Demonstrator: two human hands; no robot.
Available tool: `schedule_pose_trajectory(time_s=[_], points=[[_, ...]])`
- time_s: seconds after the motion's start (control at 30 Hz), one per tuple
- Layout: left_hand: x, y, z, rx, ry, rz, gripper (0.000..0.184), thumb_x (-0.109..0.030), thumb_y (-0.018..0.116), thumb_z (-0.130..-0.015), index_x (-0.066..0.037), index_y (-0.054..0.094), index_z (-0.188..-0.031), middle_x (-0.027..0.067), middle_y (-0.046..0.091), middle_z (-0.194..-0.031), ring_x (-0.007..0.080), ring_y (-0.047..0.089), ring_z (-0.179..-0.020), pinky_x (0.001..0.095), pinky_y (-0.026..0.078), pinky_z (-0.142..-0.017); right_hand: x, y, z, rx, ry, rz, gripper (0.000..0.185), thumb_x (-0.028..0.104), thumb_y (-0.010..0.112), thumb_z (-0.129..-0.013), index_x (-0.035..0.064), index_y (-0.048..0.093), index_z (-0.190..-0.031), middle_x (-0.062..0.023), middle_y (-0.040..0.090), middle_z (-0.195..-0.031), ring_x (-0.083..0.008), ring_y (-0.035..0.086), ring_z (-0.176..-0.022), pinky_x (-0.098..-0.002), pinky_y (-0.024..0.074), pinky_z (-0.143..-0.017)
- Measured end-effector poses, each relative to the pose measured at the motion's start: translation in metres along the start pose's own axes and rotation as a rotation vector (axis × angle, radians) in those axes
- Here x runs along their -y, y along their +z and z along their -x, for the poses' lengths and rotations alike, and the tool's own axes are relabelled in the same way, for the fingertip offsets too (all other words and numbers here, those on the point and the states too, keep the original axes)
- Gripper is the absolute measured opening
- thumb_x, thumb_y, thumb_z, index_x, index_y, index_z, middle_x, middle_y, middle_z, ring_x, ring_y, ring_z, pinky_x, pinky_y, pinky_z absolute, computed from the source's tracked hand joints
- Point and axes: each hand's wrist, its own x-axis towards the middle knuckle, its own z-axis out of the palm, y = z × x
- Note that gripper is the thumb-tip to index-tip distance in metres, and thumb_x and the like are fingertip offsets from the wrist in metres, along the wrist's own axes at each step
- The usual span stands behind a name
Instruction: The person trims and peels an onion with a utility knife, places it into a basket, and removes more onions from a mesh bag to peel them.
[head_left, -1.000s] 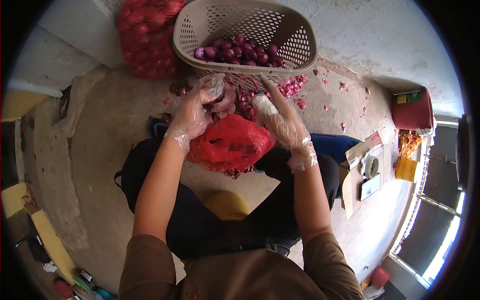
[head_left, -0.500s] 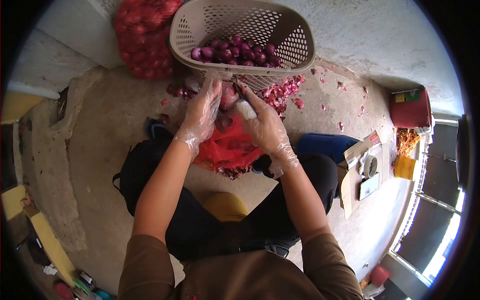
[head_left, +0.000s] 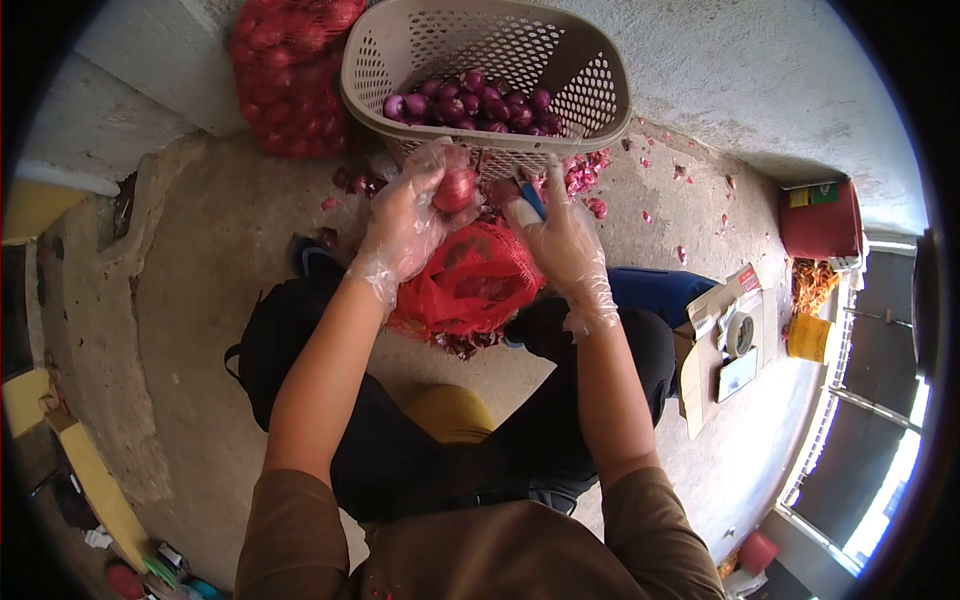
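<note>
My left hand (head_left: pixel 408 220), in a clear plastic glove, is closed around a red onion (head_left: pixel 455 190) in front of the basket. A little to the right, my right hand (head_left: pixel 562 235) is gloved too and grips a small knife with a blue handle (head_left: pixel 532 200); its blade is hard to make out. Something white covers the right thumb (head_left: pixel 520 212). Below both hands lies a red mesh bag (head_left: pixel 475 285) with onions inside. Purple peeled onions (head_left: pixel 480 105) sit in the beige perforated basket (head_left: pixel 485 140) just beyond the hands.
A full red mesh sack (head_left: pixel 295 90) stands left of the basket. Onion skins (head_left: pixel 588 172) litter the floor by the basket's right. Near my right knee are a blue container (head_left: pixel 655 288) and cardboard (head_left: pixel 705 325) bearing a tape roll (head_left: pixel 740 333) and a phone-like object (head_left: pixel 738 373). A red bucket (head_left: pixel 820 220) stands farther right.
My hands have moved apart: the right hand with the knife has shifted right, away from the onion. The left hand has turned, so the onion shows more fully.
</note>
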Motion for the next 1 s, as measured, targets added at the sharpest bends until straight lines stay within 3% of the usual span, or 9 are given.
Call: schedule_pose_trajectory(time_s=[0.07, 0.17, 0.27, 0.37, 0.4, 0.6, 0.8, 0.9, 1.0], points=[[0.0, -0.007, -0.002, 0.004, -0.045, 0.046, 0.042, -0.03, 0.051, -0.096, -0.012, 0.048, -0.134, 0.0102, 0.059, -0.117, 0.0265, 0.062, -0.095, 0.0384, 0.054, -0.08, -0.008, 0.004, -0.001, -0.01, 0.046, 0.067, 0.083, 0.044, 0.061, -0.092, 0.0041, 0.021, -0.153, -0.0282, 0.068, -0.094, -0.0471, 0.064, -0.092, -0.0511, 0.0494, -0.077], [-0.001, -0.003, 0.0, -0.014, -0.051, 0.145, 0.042, -0.032, 0.055, -0.096, -0.014, 0.049, -0.133, 0.0094, 0.059, -0.118, 0.0253, 0.062, -0.097, 0.0384, 0.054, -0.082, -0.004, 0.002, 0.002, -0.037, -0.102, -0.083, 0.086, 0.045, 0.06, -0.093, 0.0026, 0.017, -0.154, -0.0263, 0.068, -0.093, -0.04, 0.068, -0.084, -0.0466, 0.0512, -0.076], [-0.002, 0.008, 0.004, -0.031, 0.02, 0.161, 0.042, -0.032, 0.058, -0.094, -0.014, 0.05, -0.131, 0.0086, 0.059, -0.116, 0.0226, 0.061, -0.1, 0.0388, 0.053, -0.085, 0.011, 0.001, 0.005, 0.245, -0.04, -0.536, 0.089, 0.046, 0.058, -0.094, 0.0015, 0.012, -0.155, -0.0203, 0.065, -0.097, -0.0263, 0.065, -0.076, -0.0393, 0.0527, -0.066], [-0.002, 0.01, 0.005, -0.037, 0.036, 0.087, 0.043, -0.032, 0.062, -0.092, -0.014, 0.051, -0.129, 0.008, 0.06, -0.114, 0.0202, 0.06, -0.1, 0.0401, 0.052, -0.088, 0.037, -0.018, 0.015, 0.512, 0.221, -0.742, 0.089, 0.046, 0.057, -0.095, 0.0014, 0.01, -0.156, -0.0127, 0.06, -0.098, -0.0167, 0.057, -0.075, -0.0307, 0.0491, -0.055], [-0.002, 0.007, 0.005, -0.021, 0.018, 0.084, 0.043, -0.032, 0.063, -0.091, -0.014, 0.052, -0.128, 0.0079, 0.06, -0.113, 0.0198, 0.06, -0.1, 0.0407, 0.051, -0.089, 0.037, -0.012, 0.016, 0.477, 0.166, -0.797, 0.088, 0.047, 0.056, -0.096, 0.0027, 0.01, -0.156, -0.0109, 0.06, -0.099, -0.0156, 0.056, -0.073, -0.0274, 0.0445, -0.048], [0.003, 0.005, 0.0, -0.012, 0.016, 0.163, 0.038, -0.024, 0.061, -0.089, -0.008, 0.055, -0.122, 0.0081, 0.063, -0.108, 0.0221, 0.061, -0.099, 0.0427, 0.049, -0.093, 0.039, -0.001, 0.02, 0.506, 0.164, -0.913, 0.083, 0.044, 0.054, -0.098, 0.0019, 0.012, -0.156, -0.0091, 0.059, -0.098, -0.0119, 0.052, -0.069, -0.0244, 0.0416, -0.048], [0.007, 0.005, 0.003, 0.03, -0.015, 0.239, 0.032, -0.019, 0.058, -0.088, -0.005, 0.059, -0.117, 0.0089, 0.064, -0.112, 0.0243, 0.061, -0.104, 0.0428, 0.047, -0.098, 0.037, 0.007, 0.022, 0.494, 0.112, -0.98, 0.069, 0.037, 0.052, -0.1, 0.0056, 0.023, -0.155, 0.0021, 0.05, -0.081, -0.0069, 0.043, -0.065, -0.0224, 0.0376, -0.048], [0.007, 0.008, 0.008, 0.082, 0.0, 0.255, 0.03, -0.018, 0.057, -0.089, -0.006, 0.06, -0.116, 0.0085, 0.064, -0.114, 0.0236, 0.06, -0.107, 0.042, 0.046, -0.1, 0.043, 0.008, 0.026, 0.458, 0.125, -0.989, 0.061, 0.032, 0.05, -0.102, 0.0079, 0.029, -0.154, 0.0054, 0.045, -0.076, -0.0053, 0.04, -0.065, -0.0201, 0.0361, -0.052], [0.006, 0.008, 0.011, 0.104, -0.01, 0.272, 0.028, -0.017, 0.056, -0.09, -0.007, 0.06, -0.116, 0.0073, 0.064, -0.115, 0.0226, 0.06, -0.108, 0.0415, 0.046, -0.101, 0.043, 0.007, 0.028, 0.488, 0.139, -1.101, 0.055, 0.025, 0.049, -0.103, 0.0076, 0.032, -0.153, 0.0047, 0.048, -0.083, -0.0048, 0.043, -0.071, -0.0177, 0.0399, -0.062]])
